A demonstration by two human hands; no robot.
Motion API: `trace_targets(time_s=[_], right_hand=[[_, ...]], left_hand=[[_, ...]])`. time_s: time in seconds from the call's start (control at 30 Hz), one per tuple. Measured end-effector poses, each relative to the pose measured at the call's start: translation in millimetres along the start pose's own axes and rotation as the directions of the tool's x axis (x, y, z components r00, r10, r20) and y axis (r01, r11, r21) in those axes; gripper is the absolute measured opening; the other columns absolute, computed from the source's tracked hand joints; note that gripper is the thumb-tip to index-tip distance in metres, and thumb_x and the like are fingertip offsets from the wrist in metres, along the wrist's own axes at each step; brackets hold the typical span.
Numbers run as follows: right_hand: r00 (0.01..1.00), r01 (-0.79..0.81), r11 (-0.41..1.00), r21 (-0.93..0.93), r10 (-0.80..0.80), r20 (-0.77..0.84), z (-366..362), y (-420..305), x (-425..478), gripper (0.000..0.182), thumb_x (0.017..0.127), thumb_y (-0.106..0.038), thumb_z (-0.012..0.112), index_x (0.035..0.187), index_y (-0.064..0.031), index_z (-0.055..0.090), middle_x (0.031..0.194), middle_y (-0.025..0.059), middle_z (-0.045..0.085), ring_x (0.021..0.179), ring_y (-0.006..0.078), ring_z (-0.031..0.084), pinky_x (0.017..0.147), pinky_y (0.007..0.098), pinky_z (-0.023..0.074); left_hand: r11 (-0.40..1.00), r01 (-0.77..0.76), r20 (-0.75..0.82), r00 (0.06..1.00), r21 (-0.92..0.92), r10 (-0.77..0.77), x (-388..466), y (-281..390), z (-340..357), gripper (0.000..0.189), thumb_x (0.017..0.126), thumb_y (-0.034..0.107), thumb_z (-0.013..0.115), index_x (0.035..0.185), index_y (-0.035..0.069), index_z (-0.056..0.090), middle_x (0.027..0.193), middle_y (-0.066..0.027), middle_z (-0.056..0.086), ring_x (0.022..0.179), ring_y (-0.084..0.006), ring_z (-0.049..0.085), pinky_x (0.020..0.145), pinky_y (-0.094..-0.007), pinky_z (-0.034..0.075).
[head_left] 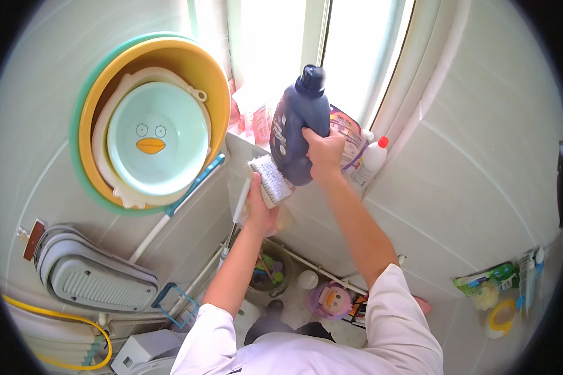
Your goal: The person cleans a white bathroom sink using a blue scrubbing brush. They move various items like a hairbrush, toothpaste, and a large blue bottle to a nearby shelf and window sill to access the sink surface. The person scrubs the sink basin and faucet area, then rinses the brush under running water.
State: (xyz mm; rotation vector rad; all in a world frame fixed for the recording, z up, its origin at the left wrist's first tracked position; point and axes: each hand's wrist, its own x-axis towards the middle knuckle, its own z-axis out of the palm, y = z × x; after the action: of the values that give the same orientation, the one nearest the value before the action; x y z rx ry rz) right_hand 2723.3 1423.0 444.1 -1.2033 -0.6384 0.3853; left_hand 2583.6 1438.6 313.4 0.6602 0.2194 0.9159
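Note:
My left hand grips a scrubbing brush, its white bristles turned up. Close beside it, my right hand is wrapped around a large dark blue plastic bottle. The bottle stands nearly upright with a slight tilt, and its dark cap points towards the window. Writing shows on the bottle's left side. The base of the bottle is just above the right end of the brush; whether they touch, I cannot tell.
Nested basins hang on the left wall above a grey folded tub. A white bottle with a red cap and a printed pouch stand on the windowsill. Below are a bucket and a purple potty-like item.

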Motion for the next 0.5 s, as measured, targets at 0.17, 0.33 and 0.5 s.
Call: trace_targets(time_s=[0.17,0.33,0.5], right_hand=[[0.998,0.063,0.990,-0.126,-0.064,0.001,15.4,39.8,31.2,0.023,0.078,-0.012,0.080,0.092,0.0041,0.070,0.070,0.0047,0.065,0.050,0.0104,0.054,0.047,0.0281,0.0414],[0.966,0.257,0.924,-0.284,-0.247,0.070,11.7,46.3,49.6,0.039,0.080,-0.023,0.081,0.102,0.0057,0.070,0.084,0.0148,0.072,0.076,0.0242,0.069,0.070,0.0344,0.0527],[0.911,0.390,0.813,-0.433,-0.408,0.055,13.5,50.8,65.6,0.048,0.078,-0.032,0.084,0.106,0.0040,0.068,0.089,0.0220,0.072,0.080,0.0339,0.070,0.075,0.0388,0.0530]], left_hand=[[0.997,0.026,-0.007,1.000,0.072,-0.025,30.4,-17.1,-34.6,0.082,0.094,0.068,0.044,0.152,0.012,0.030,0.149,-0.0126,0.044,0.141,-0.0288,0.038,0.115,-0.0542,0.032],[0.993,0.086,-0.065,0.995,0.083,-0.081,33.4,-11.0,-27.2,0.077,0.094,0.064,0.048,0.146,0.008,0.041,0.141,-0.0116,0.051,0.133,-0.0276,0.046,0.113,-0.0501,0.035],[0.999,0.006,-0.063,0.998,0.054,-0.003,45.6,-12.4,-22.3,0.068,0.095,0.062,0.049,0.138,0.010,0.050,0.125,-0.0078,0.060,0.117,-0.0237,0.056,0.104,-0.0415,0.040]])
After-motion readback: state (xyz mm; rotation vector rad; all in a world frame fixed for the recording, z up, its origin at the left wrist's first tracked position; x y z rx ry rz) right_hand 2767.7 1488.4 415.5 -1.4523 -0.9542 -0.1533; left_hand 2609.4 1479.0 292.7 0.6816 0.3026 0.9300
